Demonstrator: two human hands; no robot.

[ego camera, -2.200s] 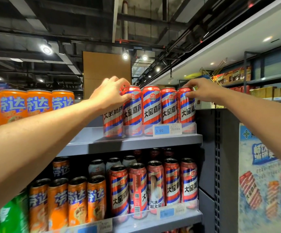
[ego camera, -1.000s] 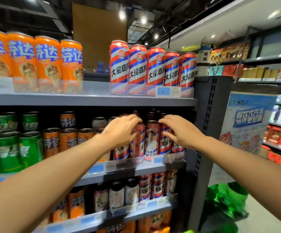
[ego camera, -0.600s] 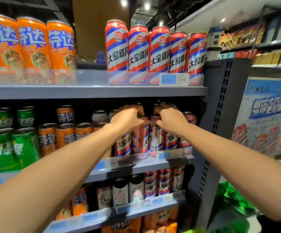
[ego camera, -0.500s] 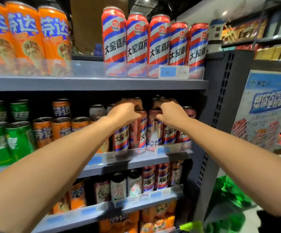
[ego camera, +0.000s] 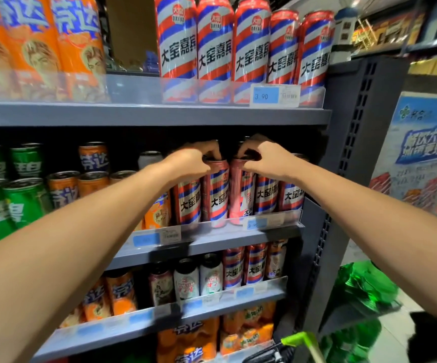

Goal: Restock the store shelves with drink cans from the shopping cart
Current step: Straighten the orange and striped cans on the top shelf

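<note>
A row of red, white and blue striped cans stands at the front of the second shelf (ego camera: 212, 247). My left hand (ego camera: 191, 161) curls its fingers over the rim of one striped can (ego camera: 216, 195). Right beside it, my right hand (ego camera: 261, 158) grips the top of the neighbouring striped can (ego camera: 239, 192), which is turned so its label faces sideways. More striped cans (ego camera: 243, 45) line the top shelf (ego camera: 159, 115). The green handle of the shopping cart (ego camera: 299, 339) shows at the bottom; its contents are out of view.
Orange cans (ego camera: 39, 45) fill the top shelf's left side; green cans (ego camera: 5, 200) and orange cans (ego camera: 81, 184) stand left on the second shelf. Lower shelves hold mixed cans (ego camera: 199, 279). A dark shelf end panel (ego camera: 348, 153), a blue poster (ego camera: 421, 142) and green bags (ego camera: 364, 286) are at right.
Both hands came down from the top-shelf striped cans to the second shelf and closed on two neighbouring can tops. The view tilted downward and drew closer.
</note>
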